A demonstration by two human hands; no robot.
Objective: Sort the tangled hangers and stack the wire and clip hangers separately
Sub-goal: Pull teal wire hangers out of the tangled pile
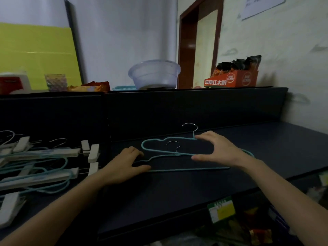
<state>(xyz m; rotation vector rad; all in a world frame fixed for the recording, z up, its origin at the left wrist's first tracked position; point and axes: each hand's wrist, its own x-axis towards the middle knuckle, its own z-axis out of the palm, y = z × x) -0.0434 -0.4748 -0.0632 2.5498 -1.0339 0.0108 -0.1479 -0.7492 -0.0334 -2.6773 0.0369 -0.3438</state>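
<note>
You're in the stacking step: two teal wire hangers lie one over the other on the dark shelf (177,196), at about 12 o'clock from you. The upper wire hanger (154,140) sits farther back with its hook pointing to 12. The lower wire hanger (186,169) lies nearer you, and its hook shows inside the upper one's loop.

Your right hand (220,150) is spread wide and clamps nothing; the fingertips touch the upper hanger's neck and the thumb reaches toward its lower wire. Your left hand (124,163) covers the lower hanger's shoulder at 9 o'clock, fingers bent over it and thumb along the bottom bar. Whether it actually pinches the wire, I cannot tell.

The tangled pile (44,167) of clip hangers (58,153) and more teal wire waits at 9 o'clock, just beside your left hand.

Next, I'd judge, you need to nudge the two frames until hooks and shoulders line up, then go back to the pile and ease out one hanger without snagging the clips
</note>
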